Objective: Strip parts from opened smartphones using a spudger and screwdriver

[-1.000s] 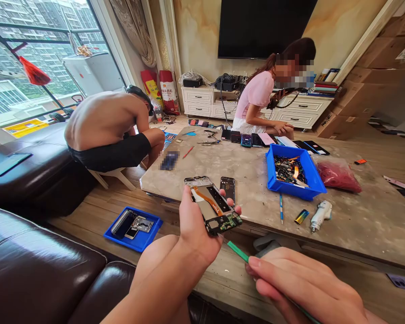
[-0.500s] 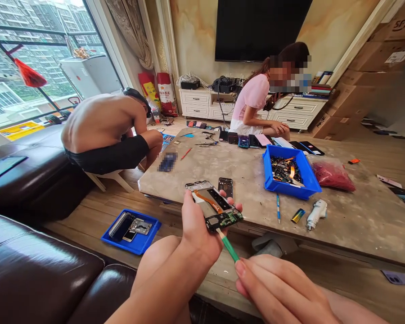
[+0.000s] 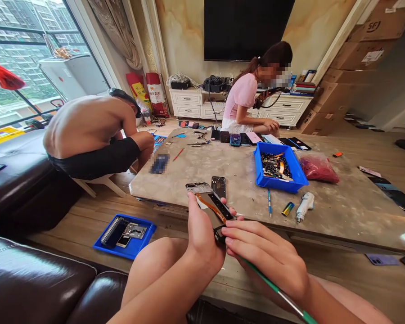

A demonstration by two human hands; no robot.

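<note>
My left hand [image 3: 204,234] is closed around an opened phone [image 3: 212,202] and keeps it tilted above my knees. An orange flex cable [image 3: 211,206] runs along the phone's bare inside. My right hand [image 3: 266,256] has its fingertips on the phone's lower end and covers the circuit board there. A slim green pry tool [image 3: 265,279] with a silver middle is held in the same hand, its back end pointing down to the right; its tip is hidden under the fingers. Just beyond the phone, a dark phone frame [image 3: 219,187] lies on the table [image 3: 202,164].
On the table, a blue bin [image 3: 299,182] of flex cables and parts stands beside a bag of red material [image 3: 319,167]. Nearer are a white electric screwdriver [image 3: 305,206], a battery [image 3: 288,209] and a blue pen [image 3: 269,203]. A blue tray [image 3: 145,240] sits low at left. Two people sit beyond.
My right hand has moved up and left onto the phone's lower end. The pry tool's tip, visible at the board's edge before, is now covered, and its back end shows. The view has shifted right.
</note>
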